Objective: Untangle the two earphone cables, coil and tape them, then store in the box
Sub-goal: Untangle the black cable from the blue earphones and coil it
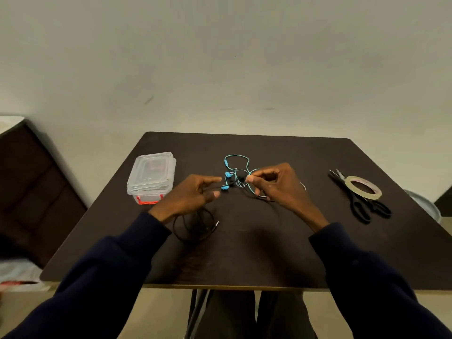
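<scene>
A light blue earphone cable (pixel 236 159) and a black earphone cable (pixel 193 225) lie tangled on the dark table (pixel 269 241). The blue loops sit at mid-table. The black cable's loop and plug lie nearer me, on the left. My right hand (pixel 276 184) pinches the blue cable between thumb and forefinger at the tangle. My left hand (pixel 193 194) hovers just left of the blue earbuds (pixel 226 181), its fingers half extended; whether it holds the black cable I cannot tell. The clear plastic box (pixel 151 176) with a red latch stands lidded at the left.
A roll of clear tape (pixel 363 186) lies on black scissors (pixel 359 204) at the table's right side. A dark cabinet (pixel 31 187) stands left of the table. A grey round object (pixel 425 204) shows past the right edge. The wall is close behind.
</scene>
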{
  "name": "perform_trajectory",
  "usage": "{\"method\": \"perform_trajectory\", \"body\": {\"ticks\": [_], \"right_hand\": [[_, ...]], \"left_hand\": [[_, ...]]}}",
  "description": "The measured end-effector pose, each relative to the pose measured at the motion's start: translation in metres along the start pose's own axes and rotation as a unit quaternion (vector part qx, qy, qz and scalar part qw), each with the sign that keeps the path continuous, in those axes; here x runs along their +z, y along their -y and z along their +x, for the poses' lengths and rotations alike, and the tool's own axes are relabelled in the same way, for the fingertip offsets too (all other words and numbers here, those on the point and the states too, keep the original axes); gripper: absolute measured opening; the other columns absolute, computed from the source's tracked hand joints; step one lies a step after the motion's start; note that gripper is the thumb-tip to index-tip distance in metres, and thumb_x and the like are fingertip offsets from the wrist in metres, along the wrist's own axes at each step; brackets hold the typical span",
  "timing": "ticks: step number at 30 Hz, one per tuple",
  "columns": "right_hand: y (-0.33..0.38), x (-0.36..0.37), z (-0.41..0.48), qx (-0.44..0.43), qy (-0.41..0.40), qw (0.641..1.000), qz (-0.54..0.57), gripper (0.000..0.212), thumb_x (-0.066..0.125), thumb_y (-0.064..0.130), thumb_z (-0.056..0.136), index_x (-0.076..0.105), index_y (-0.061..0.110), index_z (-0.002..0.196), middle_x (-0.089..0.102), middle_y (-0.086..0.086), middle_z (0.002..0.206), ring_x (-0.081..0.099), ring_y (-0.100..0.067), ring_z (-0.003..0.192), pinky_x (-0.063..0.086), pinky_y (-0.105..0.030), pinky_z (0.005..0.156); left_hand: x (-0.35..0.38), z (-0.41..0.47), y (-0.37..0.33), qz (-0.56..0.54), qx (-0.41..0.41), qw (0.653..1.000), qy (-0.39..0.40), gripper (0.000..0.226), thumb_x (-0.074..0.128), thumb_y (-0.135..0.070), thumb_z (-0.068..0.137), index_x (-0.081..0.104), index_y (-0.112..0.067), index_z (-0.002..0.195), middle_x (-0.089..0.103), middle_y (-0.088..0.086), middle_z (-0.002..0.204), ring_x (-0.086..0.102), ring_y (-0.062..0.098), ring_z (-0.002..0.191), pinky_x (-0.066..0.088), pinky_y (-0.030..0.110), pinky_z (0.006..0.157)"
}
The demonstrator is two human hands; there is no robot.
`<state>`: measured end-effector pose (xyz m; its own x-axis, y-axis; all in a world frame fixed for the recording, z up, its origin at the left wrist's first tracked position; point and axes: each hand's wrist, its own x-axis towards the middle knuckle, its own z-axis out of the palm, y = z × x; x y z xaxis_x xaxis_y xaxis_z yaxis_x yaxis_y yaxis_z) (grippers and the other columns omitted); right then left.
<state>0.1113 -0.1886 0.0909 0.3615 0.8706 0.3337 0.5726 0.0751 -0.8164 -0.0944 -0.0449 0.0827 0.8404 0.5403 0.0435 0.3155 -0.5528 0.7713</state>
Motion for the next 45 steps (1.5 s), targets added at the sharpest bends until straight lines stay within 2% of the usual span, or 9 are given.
{"method": "perform_trajectory", "body": {"ticks": [4,8,15,21,30,34,37,41,45], "right_hand": [[0.013,0.006,0.009,-0.018,0.005,0.997,-0.076,0.011,0.074,0.023,0.089,0.081,0.014,0.087,0.067,0.007,0.055,0.056,0.003,0.044,0.036,-0.005,0.048],[0.018,0.014,0.014,-0.020,-0.001,0.994,-0.105,0.011,0.074,0.027,0.088,0.080,0.018,0.088,0.068,0.008,0.056,0.061,0.001,0.048,0.039,-0.007,0.048],[0.028,0.029,0.018,-0.030,0.026,0.994,-0.099,0.016,0.075,0.028,0.088,0.081,0.013,0.090,0.070,0.003,0.059,0.060,-0.001,0.048,0.041,-0.009,0.048],[0.024,0.027,0.020,0.011,0.068,0.996,-0.065,0.021,0.074,0.033,0.088,0.080,0.013,0.086,0.072,-0.001,0.062,0.056,-0.004,0.047,0.042,-0.016,0.048],[0.001,-0.017,0.005,0.081,0.091,0.992,0.028,0.018,0.073,0.019,0.089,0.076,0.003,0.097,0.075,-0.015,0.078,0.060,-0.010,0.054,0.048,-0.018,0.049],[0.004,-0.026,0.007,0.054,0.070,0.994,0.057,0.014,0.074,0.015,0.088,0.077,0.005,0.098,0.076,-0.011,0.077,0.062,-0.011,0.055,0.052,-0.020,0.053],[0.013,-0.032,0.014,0.018,0.052,0.997,0.055,0.015,0.073,0.011,0.088,0.077,0.001,0.099,0.075,-0.007,0.074,0.062,-0.004,0.055,0.052,-0.018,0.052],[0.016,-0.023,0.022,-0.009,0.041,0.999,0.030,0.015,0.073,0.011,0.089,0.076,0.002,0.100,0.076,-0.007,0.077,0.063,-0.002,0.056,0.051,-0.016,0.053],[0.021,-0.011,0.034,-0.046,0.035,0.998,-0.007,0.014,0.074,0.016,0.088,0.077,0.008,0.100,0.078,-0.004,0.082,0.072,-0.013,0.067,0.056,-0.026,0.060]], "left_hand": [[-0.023,0.000,-0.006,0.136,0.001,0.989,0.064,0.074,0.080,-0.035,0.082,0.044,-0.040,0.147,0.044,-0.007,0.155,0.038,0.011,0.143,0.035,0.041,0.118],[-0.035,-0.005,-0.029,0.187,-0.018,0.981,0.045,0.062,0.079,-0.050,0.077,0.061,-0.035,0.134,0.062,-0.007,0.137,0.055,0.010,0.129,0.043,0.038,0.111],[-0.024,0.006,-0.022,0.041,0.003,0.999,0.012,0.028,0.072,-0.048,0.079,0.082,-0.026,0.094,0.078,-0.001,0.084,0.066,0.007,0.076,0.052,0.031,0.075],[-0.019,0.006,-0.002,-0.133,-0.050,0.990,0.013,0.016,0.061,-0.014,0.098,0.072,-0.004,0.093,0.077,0.012,0.096,0.074,0.032,0.095,0.058,0.048,0.093],[-0.008,-0.006,0.031,-0.284,-0.138,0.940,-0.131,0.023,0.043,-0.006,0.106,0.061,0.007,0.109,0.074,0.023,0.100,0.076,0.033,0.080,0.063,0.034,0.064],[-0.005,-0.004,0.036,-0.165,-0.134,0.960,-0.182,0.022,0.043,-0.004,0.104,0.065,-0.004,0.100,0.075,0.015,0.091,0.075,0.029,0.074,0.063,0.036,0.061],[-0.004,-0.005,0.043,-0.014,-0.112,0.977,-0.183,0.022,0.052,-0.006,0.099,0.070,-0.018,0.093,0.076,0.000,0.090,0.073,0.016,0.080,0.063,0.041,0.076],[-0.006,-0.006,0.035,0.065,-0.099,0.986,-0.121,0.020,0.066,-0.018,0.095,0.074,-0.019,0.113,0.073,0.000,0.117,0.066,0.010,0.102,0.052,0.033,0.099],[-0.009,-0.008,0.021,0.183,-0.078,0.977,-0.081,0.052,0.076,-0.027,0.087,0.059,-0.026,0.137,0.054,-0.002,0.146,0.051,0.021,0.133,0.040,0.038,0.110]]}}
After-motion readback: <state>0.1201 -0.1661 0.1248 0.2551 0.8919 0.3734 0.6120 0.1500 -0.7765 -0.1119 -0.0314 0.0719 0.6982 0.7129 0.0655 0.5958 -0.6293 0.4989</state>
